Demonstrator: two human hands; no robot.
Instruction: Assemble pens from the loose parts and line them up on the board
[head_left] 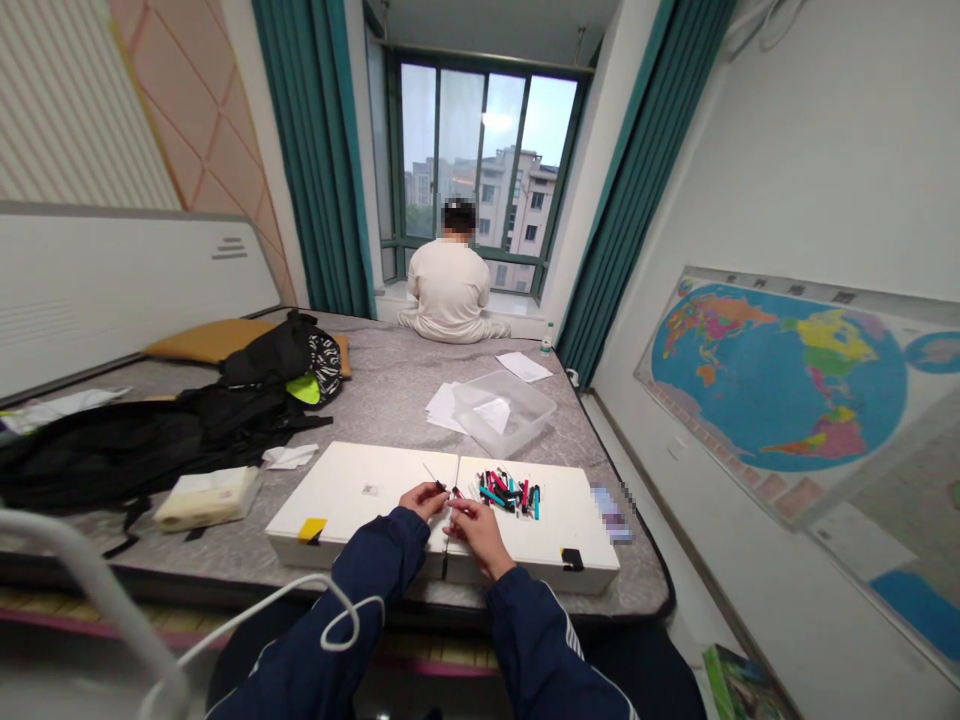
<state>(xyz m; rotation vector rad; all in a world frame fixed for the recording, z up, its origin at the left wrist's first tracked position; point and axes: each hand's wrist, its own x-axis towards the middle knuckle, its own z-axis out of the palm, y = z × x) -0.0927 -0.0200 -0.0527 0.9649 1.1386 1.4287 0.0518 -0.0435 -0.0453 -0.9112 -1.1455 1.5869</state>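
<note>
My left hand (424, 501) is closed in a pinch over the inner edge of the left white box (345, 500). From its fingers sticks a thin pale rod with a dark end (436, 482), which looks like a pen part. Close beside it, my right hand (480, 532) has thumb and fingers pressed together, and what lies in them is too small to make out. The fingertips of both hands nearly meet above the seam between the boxes. A pile of pen parts (510, 494) in blue, red, black and white lies on the right white box (555, 530), just beyond my right hand.
Behind the boxes sit a clear plastic bin (525, 425) and paper sheets (444, 408) on the bed. A tissue pack (208, 498) and black bag (150, 445) lie left. A white cable (262, 605) loops near my left sleeve. Another person (450, 285) sits by the window.
</note>
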